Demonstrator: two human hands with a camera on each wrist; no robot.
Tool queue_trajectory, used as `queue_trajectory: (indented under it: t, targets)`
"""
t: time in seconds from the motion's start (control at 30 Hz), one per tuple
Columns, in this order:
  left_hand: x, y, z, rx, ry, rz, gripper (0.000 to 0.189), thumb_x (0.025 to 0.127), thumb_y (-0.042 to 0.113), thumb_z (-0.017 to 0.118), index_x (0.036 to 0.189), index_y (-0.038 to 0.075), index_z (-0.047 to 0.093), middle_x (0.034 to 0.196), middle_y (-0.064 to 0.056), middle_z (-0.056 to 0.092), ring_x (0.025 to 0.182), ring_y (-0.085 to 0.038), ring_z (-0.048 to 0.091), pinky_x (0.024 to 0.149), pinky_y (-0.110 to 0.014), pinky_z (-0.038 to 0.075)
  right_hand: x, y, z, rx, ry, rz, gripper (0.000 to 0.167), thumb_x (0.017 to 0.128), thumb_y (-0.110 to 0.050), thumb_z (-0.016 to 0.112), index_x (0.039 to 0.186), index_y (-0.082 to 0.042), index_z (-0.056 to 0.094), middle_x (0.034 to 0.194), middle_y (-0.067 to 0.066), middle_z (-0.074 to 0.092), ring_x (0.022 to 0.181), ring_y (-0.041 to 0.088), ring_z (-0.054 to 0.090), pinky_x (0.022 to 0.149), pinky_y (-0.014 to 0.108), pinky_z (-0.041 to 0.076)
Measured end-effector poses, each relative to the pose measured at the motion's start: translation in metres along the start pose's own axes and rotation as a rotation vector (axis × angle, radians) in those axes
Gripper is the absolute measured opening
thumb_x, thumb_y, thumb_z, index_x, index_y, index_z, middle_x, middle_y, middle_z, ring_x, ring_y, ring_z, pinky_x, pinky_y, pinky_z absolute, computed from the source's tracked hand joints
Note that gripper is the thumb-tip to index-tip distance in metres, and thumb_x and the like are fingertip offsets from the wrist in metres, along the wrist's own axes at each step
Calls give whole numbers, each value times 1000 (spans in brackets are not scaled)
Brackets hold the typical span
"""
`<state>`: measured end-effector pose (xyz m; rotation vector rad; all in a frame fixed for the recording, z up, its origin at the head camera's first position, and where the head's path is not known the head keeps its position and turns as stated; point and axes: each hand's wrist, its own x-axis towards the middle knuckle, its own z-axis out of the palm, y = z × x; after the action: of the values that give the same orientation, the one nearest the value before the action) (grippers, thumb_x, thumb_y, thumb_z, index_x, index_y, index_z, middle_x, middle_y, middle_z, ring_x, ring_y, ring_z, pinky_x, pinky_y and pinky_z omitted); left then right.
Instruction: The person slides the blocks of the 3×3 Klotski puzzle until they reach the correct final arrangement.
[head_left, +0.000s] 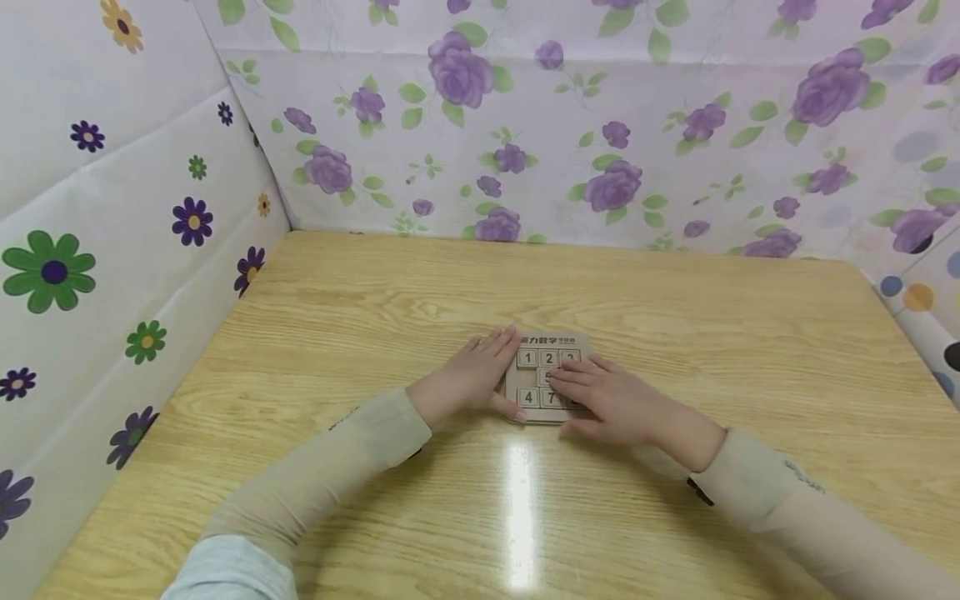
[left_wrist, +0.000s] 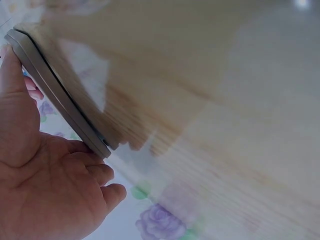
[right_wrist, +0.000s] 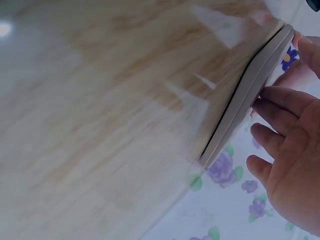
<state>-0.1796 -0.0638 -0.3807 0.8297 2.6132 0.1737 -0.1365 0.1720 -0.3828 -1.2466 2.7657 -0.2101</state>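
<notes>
A sliding number puzzle (head_left: 533, 414) lies flat on the table, a flat board with square numbered tiles and printed characters along its far edge. Tiles 1, 2 and 3 form the far row, with 5 in the middle and 4 and 7 in the near row. A gap shows at the left of the middle row. My left hand (head_left: 472, 372) holds the board's left side, thumb at the near corner and fingers along the far part. Extended fingers of my right hand (head_left: 617, 402) rest on the tiles at the right, hiding some of them.
The wood-grain table (head_left: 375, 333) is glossy and reflects a light near its front. A curtain with purple flowers (head_left: 457, 150) hangs behind it, and a flowered sheet (head_left: 112, 217) stands along the left side.
</notes>
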Motion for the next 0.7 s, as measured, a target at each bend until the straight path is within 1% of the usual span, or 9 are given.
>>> queue_trajectory:
  t: [0.13,0.23,0.47,0.6,0.7]
  targets:
    - [0,0,0,-3,-6,-4,122,70,68,66,153,6,1,160,-9,-6,148,-24,-3,121,-40,1,-4,2,0,-7,7,5,64,90,-43,59,138,-2,48,144,12,47,137,32,37,116,54,23]
    - [0,1,0,-6,-9,-4,122,71,68,66,153,6,1,160,-9,-6,148,-24,-3,121,-40,1,-5,0,1,-25,2,3,66,91,-44,58,140,-1,46,146,12,44,138,33,36,115,54,24]
    - [-1,2,-2,-7,-7,-1,120,72,66,66,153,5,3,160,-10,-4,148,-24,-2,121,-41,3,-6,-22,-1,-16,-20,-67,68,92,-44,56,142,-1,41,149,14,39,139,35,33,115,55,24]
    - [-2,2,-3,-3,-10,-4,119,73,66,66,153,6,2,160,-9,-4,148,-24,-2,121,-41,3,-5,-32,-1,20,-44,-74,69,92,-47,54,144,-3,40,150,12,38,141,32,30,117,52,21]
    - [-2,3,-3,0,-7,0,118,74,65,66,153,5,3,160,-10,-4,148,-24,-2,121,-41,3,-4,-36,0,47,-69,-62,70,92,-49,53,144,-5,39,151,10,37,142,31,28,118,51,19]
